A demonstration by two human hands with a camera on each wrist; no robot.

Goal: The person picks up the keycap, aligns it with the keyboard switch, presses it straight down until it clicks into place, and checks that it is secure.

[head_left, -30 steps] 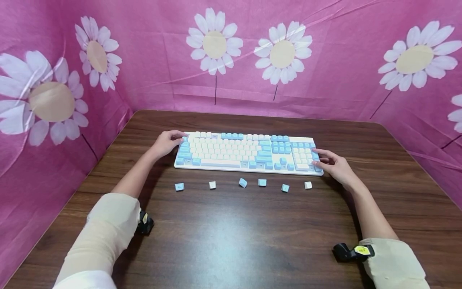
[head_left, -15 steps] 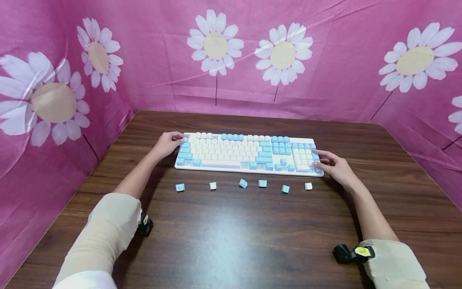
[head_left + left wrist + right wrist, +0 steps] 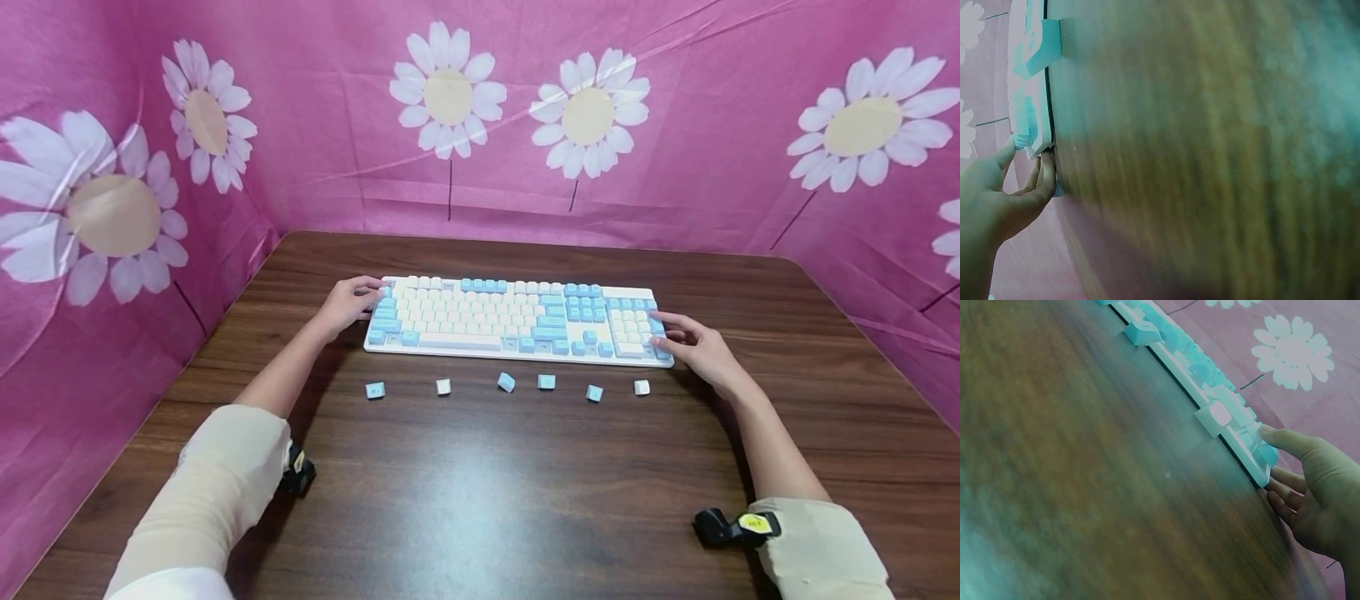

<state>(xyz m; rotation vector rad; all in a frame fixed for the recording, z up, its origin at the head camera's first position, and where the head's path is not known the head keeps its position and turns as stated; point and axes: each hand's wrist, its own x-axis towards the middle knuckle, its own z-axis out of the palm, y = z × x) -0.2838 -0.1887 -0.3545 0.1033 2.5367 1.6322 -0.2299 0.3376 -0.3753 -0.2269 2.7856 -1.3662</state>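
Observation:
A white full-size keyboard (image 3: pixel 459 341) with white and light blue keycaps lies across the table in the head view. Bare switch spots show among its keys, several in the bottom row and at least one in the top row. At its left end, my left hand (image 3: pixel 347 302) grips the side edge, thumb on top and fingers lower down, as the left wrist view shows. My right hand (image 3: pixel 702 352) holds the right end, its thumb (image 3: pixel 1282 439) over the number pad and the other fingers at the side. Several loose keycaps, including a blue one (image 3: pixel 375 390) and a white one (image 3: pixel 641 387), lie in front.
The brown wooden table (image 3: pixel 480 475) has rounded far corners. Behind it and at both sides hangs a pink cloth (image 3: pixel 315 108) printed with large white daisies. Black wrist devices (image 3: pixel 731 527) sit at both sleeves.

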